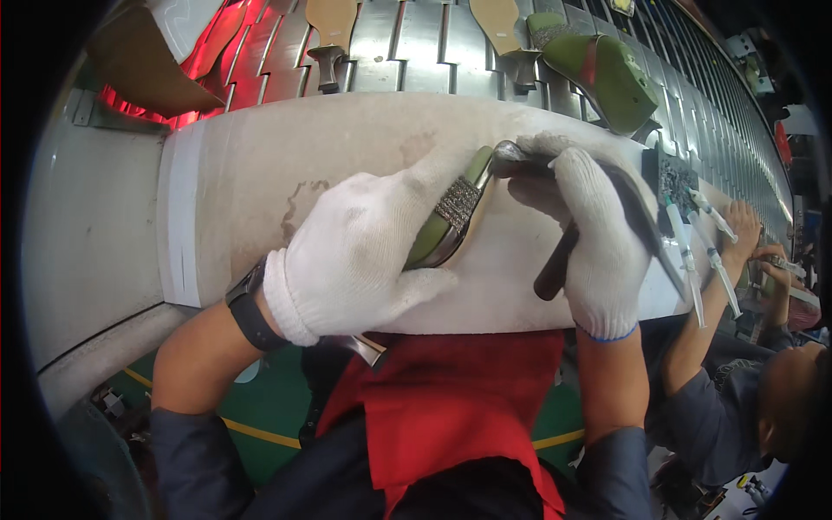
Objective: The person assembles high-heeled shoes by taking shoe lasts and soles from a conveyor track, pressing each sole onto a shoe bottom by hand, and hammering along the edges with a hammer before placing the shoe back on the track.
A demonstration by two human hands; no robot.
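My left hand (351,243), in a white knit glove, is closed around a sandal on a green shoe last (425,243). A glittery strap (458,204) crosses the last, and a shiny heel (366,348) juts out below my left wrist. My gloved right hand (607,247) grips a hammer (510,159) with a dark wooden handle and a long curved metal head. Its rounded face is at the sandal's far end; whether it touches I cannot tell. My palms hide part of both things.
A pale worktable (251,191) lies under my hands. Several syringes (685,251) lie beside a dark speckled block (672,178) on the right. Beyond is a metal-slat conveyor (420,39) carrying tan soles (331,22) and another green last (611,82). A co-worker's hand (741,230) is at right.
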